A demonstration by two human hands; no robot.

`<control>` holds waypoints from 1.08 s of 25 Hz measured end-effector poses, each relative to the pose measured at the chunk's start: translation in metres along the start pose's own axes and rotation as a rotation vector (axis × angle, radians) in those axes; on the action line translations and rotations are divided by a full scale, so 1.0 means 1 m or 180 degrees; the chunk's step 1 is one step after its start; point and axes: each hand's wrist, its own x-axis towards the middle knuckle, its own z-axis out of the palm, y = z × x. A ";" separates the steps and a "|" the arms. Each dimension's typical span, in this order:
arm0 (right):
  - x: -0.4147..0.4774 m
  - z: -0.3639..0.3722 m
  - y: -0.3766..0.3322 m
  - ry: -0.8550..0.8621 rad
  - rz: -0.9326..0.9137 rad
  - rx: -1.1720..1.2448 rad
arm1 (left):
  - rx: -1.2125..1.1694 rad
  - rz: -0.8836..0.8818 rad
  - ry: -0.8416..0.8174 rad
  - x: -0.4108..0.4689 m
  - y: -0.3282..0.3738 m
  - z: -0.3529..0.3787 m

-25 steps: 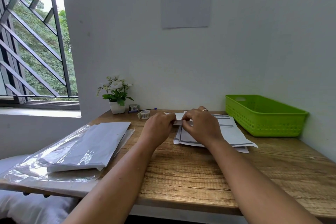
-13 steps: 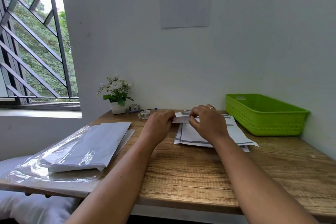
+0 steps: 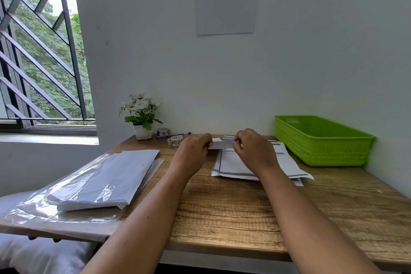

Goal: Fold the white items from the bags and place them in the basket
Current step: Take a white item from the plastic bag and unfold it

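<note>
A small folded white paper (image 3: 220, 144) is held just above the desk, pinched at its left end by my left hand (image 3: 193, 151) and at its right end by my right hand (image 3: 253, 151). Under my right hand lies a loose stack of white sheets with grey borders (image 3: 235, 165). A green plastic basket (image 3: 320, 140) stands at the back right against the wall. On the left side of the desk lie clear plastic bags (image 3: 66, 204) with a white folded item (image 3: 111, 182) on top of them.
The wooden desk (image 3: 233, 211) meets the white wall at the back and right. A small white flower pot (image 3: 142, 118), two tape rolls (image 3: 176, 140) and a pen (image 3: 178, 134) sit at the back. A barred window is at the left.
Both hands have lifted the small white paper off the stack and hold it slightly higher, with the right hand shifted a little to the right.
</note>
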 end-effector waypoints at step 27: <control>0.008 0.043 0.034 -0.1381 0.1987 0.2849 | -0.5899 -0.2229 0.1346 0.000 -0.044 -0.057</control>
